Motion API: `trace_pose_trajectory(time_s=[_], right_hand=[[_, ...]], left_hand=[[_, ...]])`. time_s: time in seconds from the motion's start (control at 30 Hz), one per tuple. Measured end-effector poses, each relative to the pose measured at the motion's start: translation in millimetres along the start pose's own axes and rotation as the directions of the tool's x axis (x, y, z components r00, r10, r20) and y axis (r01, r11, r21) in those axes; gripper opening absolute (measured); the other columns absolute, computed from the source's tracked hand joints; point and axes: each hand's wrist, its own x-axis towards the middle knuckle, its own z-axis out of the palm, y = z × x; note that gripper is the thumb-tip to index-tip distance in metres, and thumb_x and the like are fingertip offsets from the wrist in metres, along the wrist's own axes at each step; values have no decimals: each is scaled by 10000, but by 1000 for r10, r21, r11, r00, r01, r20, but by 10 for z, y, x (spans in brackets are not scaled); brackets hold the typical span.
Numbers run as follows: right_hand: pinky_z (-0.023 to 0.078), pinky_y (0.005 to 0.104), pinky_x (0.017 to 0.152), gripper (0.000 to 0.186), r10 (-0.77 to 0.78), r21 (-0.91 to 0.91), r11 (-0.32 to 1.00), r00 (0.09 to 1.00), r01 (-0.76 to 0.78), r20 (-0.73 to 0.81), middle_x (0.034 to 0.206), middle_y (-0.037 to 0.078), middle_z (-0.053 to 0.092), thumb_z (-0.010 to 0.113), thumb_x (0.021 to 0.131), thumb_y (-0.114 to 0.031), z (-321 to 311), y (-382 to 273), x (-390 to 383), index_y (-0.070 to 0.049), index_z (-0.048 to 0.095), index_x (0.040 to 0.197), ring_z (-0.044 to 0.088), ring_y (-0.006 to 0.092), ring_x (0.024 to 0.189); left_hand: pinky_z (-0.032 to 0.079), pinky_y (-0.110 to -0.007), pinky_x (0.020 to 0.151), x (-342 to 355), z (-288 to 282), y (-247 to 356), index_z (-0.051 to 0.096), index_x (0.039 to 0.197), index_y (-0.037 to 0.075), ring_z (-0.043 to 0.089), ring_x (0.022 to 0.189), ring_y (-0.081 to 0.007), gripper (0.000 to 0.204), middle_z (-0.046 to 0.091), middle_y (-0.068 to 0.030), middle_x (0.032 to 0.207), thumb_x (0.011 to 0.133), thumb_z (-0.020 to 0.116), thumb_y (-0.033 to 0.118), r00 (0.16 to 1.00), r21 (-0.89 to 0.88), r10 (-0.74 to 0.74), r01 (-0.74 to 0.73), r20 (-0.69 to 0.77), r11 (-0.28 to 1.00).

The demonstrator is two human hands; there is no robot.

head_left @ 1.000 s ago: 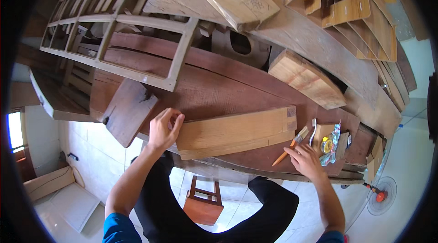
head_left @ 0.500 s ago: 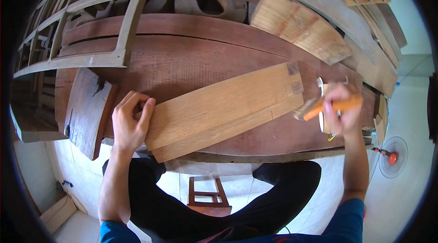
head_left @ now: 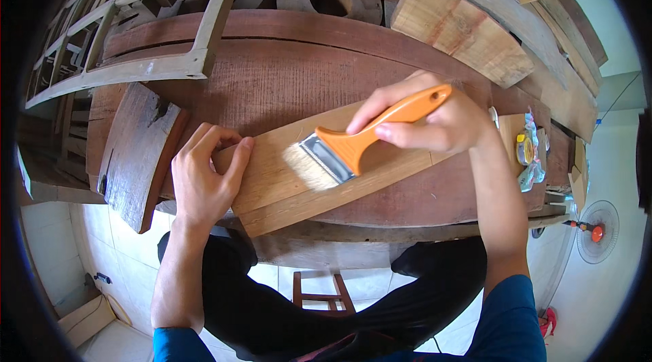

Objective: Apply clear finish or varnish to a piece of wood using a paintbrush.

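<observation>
A pale brown wooden board point(head_left: 387, 166) lies at a slant on the reddish-brown bench point(head_left: 292, 83). At its left end my left hand point(head_left: 207, 172) grips the far edge with curled fingers and thumb. My right hand point(head_left: 438, 121) is closed round the orange handle of a flat paintbrush point(head_left: 350, 145) above the board. The brush's pale bristles point down and to the left over the board's left half. Motion blurs their tips, so I cannot tell whether they touch the wood. My right hand hides the board's far right end.
A dark wood block point(head_left: 139, 155) sits left of my left hand. A slatted wooden frame point(head_left: 149, 70) juts in at far left. Behind the board lies a thick light plank point(head_left: 462, 29). A yellow tape measure point(head_left: 524, 149) rests at the bench's right end; a fan point(head_left: 598, 233) stands beyond.
My right hand has brought the paintbrush left from beyond the board's right end to above its left half. My left hand keeps its grip. The view has shifted slightly.
</observation>
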Motion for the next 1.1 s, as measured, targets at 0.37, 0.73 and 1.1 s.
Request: trace_pose_trajectory(time_s=[0.37, 0.73, 1.1], right_hand=[[504, 291, 771, 132, 179, 16, 983, 935, -183, -307, 955, 31, 761, 679, 1005, -143, 885, -542, -860, -48, 751, 1063, 667, 114, 837], [513, 530, 1039, 443, 236, 28, 942, 722, -334, 650, 1325, 205, 693, 622, 996, -194, 3289, -1538, -2290, -78, 615, 1424, 634, 407, 1222], [590, 451, 1015, 497, 671, -298, 730, 728, -615, 139, 1458, 14, 672, 642, 1039, -307, 3959, -2688, -3610, -201, 580, 1520, 648, 336, 1160]], left_hand=[[542, -400, 715, 42, -143, 45, 749, 997, 61, 708, 756, -296, 341, 728, -101, 877, 975, 745, 402, 999, 125, 42, -45, 27, 991], [572, -466, 839, 8, -169, -14, 697, 1189, 130, 748, 959, -327, 463, 767, -63, 945, 942, 728, 520, 995, 28, -41, 44, -96, 999], [550, -462, 1002, -243, -232, -55, 703, 1270, 125, 703, 1202, -353, 608, 759, -128, 1245, 947, 661, 639, 999, 131, -16, 11, 39, 991]])
